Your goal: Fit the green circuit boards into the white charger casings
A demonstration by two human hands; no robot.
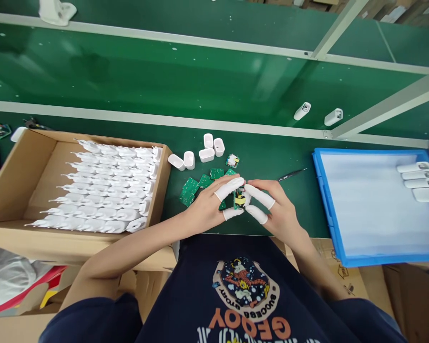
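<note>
Both of my hands meet over the front of the green bench, white finger cots on several fingers. Between them is a small circuit board [240, 198] with a yellow component. My left hand [214, 200] pinches its left side between thumb and finger. From the right, my right hand [277, 205] grips it along with a white piece, perhaps a housing, mostly hidden by the fingers. Several green circuit boards [190, 189] lie beside and partly under my left hand. One more board [232, 160] rests component side up beyond my hands. Several open white housings [207, 154] stand behind the boards.
On the left, a cardboard box [39, 155] holds rows of white wrapped pieces [107, 200]. A blue-rimmed tray [325, 200] on the right carries several white housings [420, 175]. A black pen-like tool [292, 174] lies between. Two white units [302, 111] sit on the ledge behind.
</note>
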